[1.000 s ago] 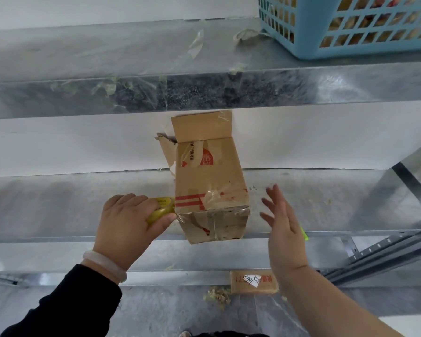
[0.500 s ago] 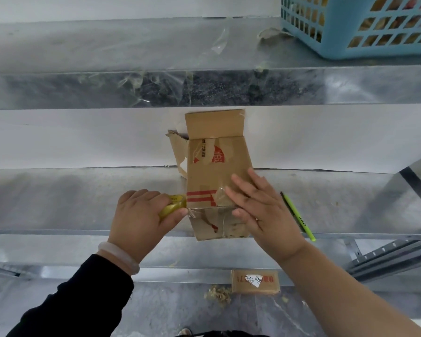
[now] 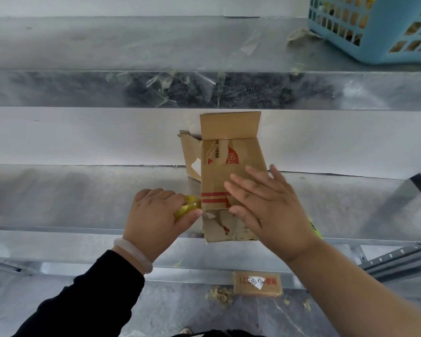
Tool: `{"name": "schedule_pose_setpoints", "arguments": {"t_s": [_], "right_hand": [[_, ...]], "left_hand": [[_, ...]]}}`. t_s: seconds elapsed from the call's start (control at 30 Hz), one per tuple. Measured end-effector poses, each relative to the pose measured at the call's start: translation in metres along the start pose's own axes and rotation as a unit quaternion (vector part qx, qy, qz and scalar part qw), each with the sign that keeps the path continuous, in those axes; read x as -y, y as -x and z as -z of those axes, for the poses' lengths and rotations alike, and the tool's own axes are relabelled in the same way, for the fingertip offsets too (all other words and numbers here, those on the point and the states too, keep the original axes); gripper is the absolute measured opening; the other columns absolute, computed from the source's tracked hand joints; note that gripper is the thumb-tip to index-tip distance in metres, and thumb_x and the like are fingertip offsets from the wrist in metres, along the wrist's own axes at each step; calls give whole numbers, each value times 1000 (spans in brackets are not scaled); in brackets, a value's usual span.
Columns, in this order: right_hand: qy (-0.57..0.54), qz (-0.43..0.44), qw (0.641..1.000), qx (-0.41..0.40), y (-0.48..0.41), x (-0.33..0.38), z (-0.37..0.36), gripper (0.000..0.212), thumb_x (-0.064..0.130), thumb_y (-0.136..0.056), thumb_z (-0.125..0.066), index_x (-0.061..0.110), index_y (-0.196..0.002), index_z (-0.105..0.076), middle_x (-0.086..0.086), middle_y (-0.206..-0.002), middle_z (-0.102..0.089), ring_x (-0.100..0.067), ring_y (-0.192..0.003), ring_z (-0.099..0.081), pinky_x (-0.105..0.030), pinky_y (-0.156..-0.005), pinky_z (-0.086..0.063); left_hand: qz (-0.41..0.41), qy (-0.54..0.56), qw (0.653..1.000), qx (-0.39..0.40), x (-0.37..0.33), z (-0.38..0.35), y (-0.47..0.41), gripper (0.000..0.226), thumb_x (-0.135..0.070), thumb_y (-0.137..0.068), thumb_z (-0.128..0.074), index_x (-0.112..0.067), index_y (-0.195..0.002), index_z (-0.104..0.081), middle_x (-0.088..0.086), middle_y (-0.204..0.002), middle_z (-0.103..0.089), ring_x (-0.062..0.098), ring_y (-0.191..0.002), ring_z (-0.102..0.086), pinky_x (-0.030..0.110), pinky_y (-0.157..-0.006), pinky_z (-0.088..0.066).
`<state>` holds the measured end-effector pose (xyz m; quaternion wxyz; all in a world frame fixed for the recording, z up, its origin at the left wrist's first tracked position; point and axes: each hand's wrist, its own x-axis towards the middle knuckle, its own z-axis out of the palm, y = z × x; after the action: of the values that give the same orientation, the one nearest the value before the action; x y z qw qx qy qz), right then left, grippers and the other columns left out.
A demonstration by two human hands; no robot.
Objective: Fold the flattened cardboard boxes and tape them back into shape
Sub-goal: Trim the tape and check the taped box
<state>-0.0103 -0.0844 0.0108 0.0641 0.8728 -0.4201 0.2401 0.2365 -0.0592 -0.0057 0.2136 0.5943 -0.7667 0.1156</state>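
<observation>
1. Down on the floor below the shelf lies a small labelled cardboard piece (image 3: 257, 283), untouched, possibly more work waiting
2. Left hand (image 3: 156, 220) curls round a yellow tape roll (image 3: 187, 206) at the box's near left corner; right hand (image 3: 270, 205) lies flat, fingers spread, pressing the top panel
3. The cardboard box (image 3: 229, 166) sits on the metal shelf (image 3: 83, 195), its near end overhanging the edge, folded shut and glossy with clear tape, so that end looks nearly sealed
4. It's worn: torn print, red stripes, old tape scars
5. Far end, the flaps (image 3: 230, 125) stand open, one ragged at the left; closing and taping them remains
</observation>
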Motion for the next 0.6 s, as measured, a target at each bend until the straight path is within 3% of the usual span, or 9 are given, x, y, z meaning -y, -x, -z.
{"name": "schedule_pose_setpoints", "arguments": {"t_s": [0.13, 0.27, 0.37, 0.5, 0.6], "right_hand": [[38, -13, 993, 111, -9, 23, -12, 52, 48, -102, -20, 32, -144, -46, 11, -146, -49, -18, -140, -40, -43, -117, -30], [38, -25, 995, 90, -10, 20, -15, 47, 48, -100, -31, 33, -137, -55, 10, -140, -56, -20, -134, -49, -46, -110, -40], [47, -1, 996, 77, -8, 20, -17, 41, 46, -100, -36, 36, -134, -57, 10, -139, -57, -22, -133, -50, -48, -109, -41], [26, 0, 999, 45, -11, 19, -12, 34, 45, -97, -44, 42, -126, -63, 10, -139, -57, -28, -137, -44, -56, -112, -32], [13, 3, 999, 51, -16, 28, -11, 36, 42, -97, -42, 38, -124, -66, 13, -134, -60, -23, -139, -42, -54, -116, -26]], "left_hand": [[2, 5, 1000, 12, 1, -1, 0, 51, -64, -85, -41, -21, -65, -60, -6, -59, -58, 20, -58, -57, 34, -67, -44], [16, 25, 999, 28, 1, -2, 0, 53, -66, -86, -38, -22, -67, -59, -8, -62, -58, 17, -60, -56, 32, -67, -42], [20, 83, 995, 44, 5, -1, 2, 49, -66, -87, -38, -24, -81, -64, -11, -74, -63, 14, -70, -59, 32, -73, -43], [-17, 232, 970, 72, 17, 3, 9, 38, -57, -89, -47, -29, -111, -58, -13, -93, -61, 7, -79, -55, 18, -71, -43], [-37, 249, 964, 83, 25, 6, 7, 35, -52, -89, -49, -31, -115, -62, -14, -92, -58, 4, -78, -52, 12, -70, -38]]}}
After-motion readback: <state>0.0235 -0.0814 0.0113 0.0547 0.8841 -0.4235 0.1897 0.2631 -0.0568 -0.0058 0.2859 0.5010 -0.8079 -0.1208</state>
